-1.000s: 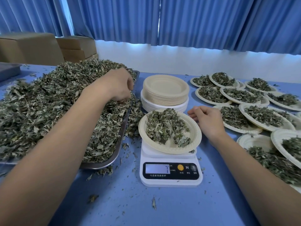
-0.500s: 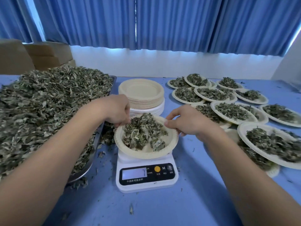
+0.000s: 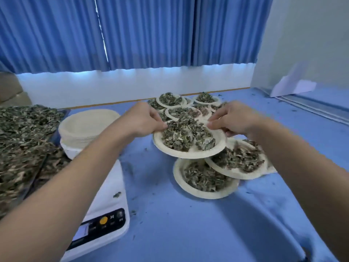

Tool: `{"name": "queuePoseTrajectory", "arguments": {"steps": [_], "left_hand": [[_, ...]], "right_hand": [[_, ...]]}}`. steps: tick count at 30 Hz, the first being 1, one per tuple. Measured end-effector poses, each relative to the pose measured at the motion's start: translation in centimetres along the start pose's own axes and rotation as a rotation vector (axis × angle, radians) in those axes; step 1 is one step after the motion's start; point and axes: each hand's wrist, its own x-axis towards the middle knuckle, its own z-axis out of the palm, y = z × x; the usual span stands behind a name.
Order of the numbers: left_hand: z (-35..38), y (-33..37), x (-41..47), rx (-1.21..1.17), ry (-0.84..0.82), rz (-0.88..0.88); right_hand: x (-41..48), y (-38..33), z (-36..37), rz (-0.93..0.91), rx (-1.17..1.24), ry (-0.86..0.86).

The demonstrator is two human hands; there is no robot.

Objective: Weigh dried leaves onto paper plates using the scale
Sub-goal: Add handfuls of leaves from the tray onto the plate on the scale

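Dried leaves (image 3: 22, 133): bulk supply heaped on metal tray (image 3: 56, 134) at left edge of view. One portion carried on held plate (image 3: 188, 155), off the scale (image 3: 111, 195) and to its right.

Table (image 3: 188, 224): covered in blue cloth, strewn with small leaf crumbs. Backed by blue curtains (image 3: 132, 35) above a white wall strip.

Scale: white, at lower left, just right of tray. Platform bare apart from a few crumbs. Display partly hidden behind left forearm; reading not legible.

Stack of empty plates (image 3: 88, 125): behind scale, just beside tray.

Held plate: raised above table, roughly level, loaded with a mound of leaves. Near rim overlapping, in view, two filled plates (image 3: 205, 195) lying on the cloth, themselves overlapped. Contact between held plate and those two: cannot tell.

Far filled plates (image 3: 206, 103): clustered and overlapping beyond the hands, toward the wall.

Left hand (image 3: 143, 120): grasping far-left rim of held plate, fingers curled, fingertips at rim edge.

Right hand (image 3: 232, 120): pinching far-right rim of same plate, thumb on top, remaining fingers curled beneath.

Folded white card (image 3: 292, 86): at back right, against the wall.

Cardboard box (image 3: 9, 89): at far left, behind tray, only partly in view.
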Motion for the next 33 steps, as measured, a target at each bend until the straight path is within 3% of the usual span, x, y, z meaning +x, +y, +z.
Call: {"name": "queuePoseTrajectory", "arguments": {"steps": [9, 15, 27, 33], "left_hand": [[14.4, 15.6, 7.7, -0.085, -0.219, 0.039], [21.9, 21.6, 11.0, -0.066, -0.281, 0.026], [27.6, 20.9, 13.8, 0.145, -0.209, 0.044], [25.5, 19.8, 14.3, 0.005, -0.267, 0.001]], "right_hand": [[-1.2, 15.7, -13.0, 0.191, 0.128, 0.289], [-0.9, 23.5, -16.8, 0.274, 0.14, 0.42], [3.6, 27.7, -16.3, 0.335, -0.074, 0.458], [4.2, 25.1, -15.1, 0.366, -0.218, 0.575]]}}
